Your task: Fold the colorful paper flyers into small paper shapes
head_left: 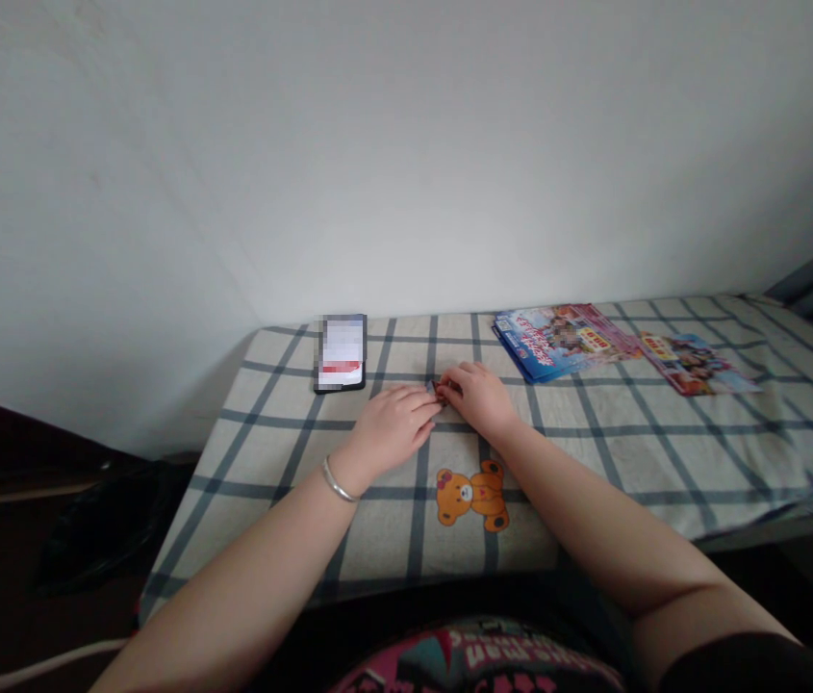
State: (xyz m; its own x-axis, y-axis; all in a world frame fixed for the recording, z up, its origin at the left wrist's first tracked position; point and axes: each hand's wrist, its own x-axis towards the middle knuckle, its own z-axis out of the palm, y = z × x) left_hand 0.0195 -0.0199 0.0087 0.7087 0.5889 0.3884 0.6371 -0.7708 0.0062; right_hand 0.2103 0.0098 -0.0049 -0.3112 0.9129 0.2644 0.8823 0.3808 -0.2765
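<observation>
Close together over the checked cloth, my two hands meet at a small folded piece of paper (pixel 432 387), bluish and dark and mostly covered by the fingers. My left hand (pixel 393 423), with a silver bangle (pixel 338 481) at the wrist, has its fingers pressed together and holds the piece's left side down. From the right, my right hand (pixel 479 398) pinches the same piece between thumb and fingertips with its fingers curled. Below the hands, an orange teddy bear picture (pixel 472 495) lies flat on the cloth.
A phone (pixel 342 352) with a lit screen lies left of the hands. To the right are a stack of colourful printed flyers (pixel 557 339) and a single flyer (pixel 698 364). The checked cloth (pixel 268 448) covers a surface against a white wall. A black plastic bag (pixel 114 525) sits lower left.
</observation>
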